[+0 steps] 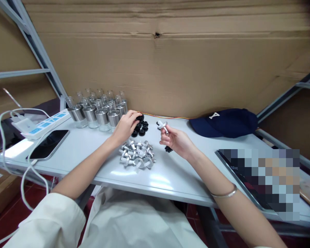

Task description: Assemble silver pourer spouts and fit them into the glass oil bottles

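Note:
My left hand (pixel 126 124) has its fingers closed on a small black round part (pixel 140 118), just above a cluster of similar black parts (pixel 142 131). In my right hand (pixel 176 140), thumb and fingers pinch a silver pourer-like spout (pixel 162 126) with a round metal disc and a pale stem, held up off the table. Between the hands and nearer to me lies a heap of similar silver spouts (pixel 139 153). A bunch of tiny black pieces (pixel 168 149) rests below my right hand, partly hidden by it.
Several glass bottles with metal sleeves (pixel 102 116) stand at the back left. Further left are a white power strip (pixel 48 124) with cables and a phone (pixel 48 144). To the right are a navy cap (pixel 227 123) and a pixelated flat object (pixel 258 179). Cardboard (pixel 170 69) walls the back.

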`<action>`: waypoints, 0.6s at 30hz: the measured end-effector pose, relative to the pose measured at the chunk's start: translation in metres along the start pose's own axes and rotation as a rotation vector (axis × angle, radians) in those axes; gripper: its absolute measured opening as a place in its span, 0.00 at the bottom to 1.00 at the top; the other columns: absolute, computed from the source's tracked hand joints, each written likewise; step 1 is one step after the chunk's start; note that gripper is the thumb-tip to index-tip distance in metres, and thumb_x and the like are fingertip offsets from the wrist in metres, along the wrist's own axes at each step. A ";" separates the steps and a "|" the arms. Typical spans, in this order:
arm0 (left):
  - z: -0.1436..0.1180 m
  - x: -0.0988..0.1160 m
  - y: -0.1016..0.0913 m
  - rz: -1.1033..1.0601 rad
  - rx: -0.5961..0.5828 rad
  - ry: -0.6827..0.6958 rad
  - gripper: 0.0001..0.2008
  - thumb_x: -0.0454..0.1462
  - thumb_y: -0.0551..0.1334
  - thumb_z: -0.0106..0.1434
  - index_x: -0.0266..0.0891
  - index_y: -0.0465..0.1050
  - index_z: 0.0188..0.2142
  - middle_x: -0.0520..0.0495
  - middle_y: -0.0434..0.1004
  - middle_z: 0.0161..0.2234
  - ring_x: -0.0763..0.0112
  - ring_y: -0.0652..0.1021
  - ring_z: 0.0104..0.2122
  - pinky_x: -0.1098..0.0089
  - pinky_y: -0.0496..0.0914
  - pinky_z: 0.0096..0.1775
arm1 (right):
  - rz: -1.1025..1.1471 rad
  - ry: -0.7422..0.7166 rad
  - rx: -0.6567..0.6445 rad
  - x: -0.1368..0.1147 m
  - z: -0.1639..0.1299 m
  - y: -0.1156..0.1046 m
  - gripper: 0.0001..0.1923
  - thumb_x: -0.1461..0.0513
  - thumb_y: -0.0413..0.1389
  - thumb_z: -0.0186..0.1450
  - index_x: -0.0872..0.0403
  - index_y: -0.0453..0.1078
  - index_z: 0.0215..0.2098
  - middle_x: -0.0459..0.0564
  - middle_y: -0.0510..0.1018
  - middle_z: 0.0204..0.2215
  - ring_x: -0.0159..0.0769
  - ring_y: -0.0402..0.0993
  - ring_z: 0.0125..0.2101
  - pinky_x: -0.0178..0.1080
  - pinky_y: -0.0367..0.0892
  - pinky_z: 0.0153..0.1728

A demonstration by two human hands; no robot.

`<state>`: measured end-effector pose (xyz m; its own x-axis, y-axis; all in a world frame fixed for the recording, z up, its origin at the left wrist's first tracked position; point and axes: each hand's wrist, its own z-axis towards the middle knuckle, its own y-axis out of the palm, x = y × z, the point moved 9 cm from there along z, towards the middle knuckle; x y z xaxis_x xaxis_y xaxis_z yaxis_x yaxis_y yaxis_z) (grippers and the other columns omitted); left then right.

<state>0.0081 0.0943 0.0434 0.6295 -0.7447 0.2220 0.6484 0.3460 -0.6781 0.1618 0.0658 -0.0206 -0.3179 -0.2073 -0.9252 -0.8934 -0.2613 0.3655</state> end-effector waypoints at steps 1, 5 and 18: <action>0.000 -0.007 0.004 0.018 -0.033 -0.023 0.11 0.30 0.53 0.66 0.35 0.67 0.47 0.41 0.71 0.45 0.64 0.74 0.42 0.64 0.68 0.46 | 0.016 -0.009 0.017 -0.001 0.000 -0.002 0.14 0.55 0.51 0.67 0.53 0.61 0.27 0.38 0.55 0.16 0.25 0.51 0.16 0.31 0.59 0.24; -0.004 -0.031 0.020 0.095 -0.144 -0.117 0.13 0.27 0.52 0.64 0.34 0.68 0.47 0.40 0.72 0.44 0.62 0.75 0.42 0.63 0.69 0.46 | 0.064 -0.029 0.053 -0.003 0.000 -0.002 0.14 0.56 0.52 0.67 0.55 0.63 0.26 0.39 0.57 0.18 0.24 0.51 0.17 0.29 0.57 0.22; -0.014 -0.036 0.027 0.369 -0.431 -0.301 0.17 0.21 0.49 0.58 0.33 0.67 0.43 0.38 0.74 0.40 0.61 0.76 0.40 0.65 0.68 0.43 | 0.043 -0.073 0.095 -0.009 -0.002 -0.003 0.15 0.55 0.54 0.66 0.55 0.64 0.26 0.39 0.57 0.17 0.25 0.51 0.18 0.30 0.56 0.21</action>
<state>-0.0031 0.1219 0.0076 0.9117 -0.4057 0.0646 0.1754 0.2422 -0.9543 0.1678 0.0664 -0.0136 -0.3753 -0.1463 -0.9153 -0.9035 -0.1629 0.3965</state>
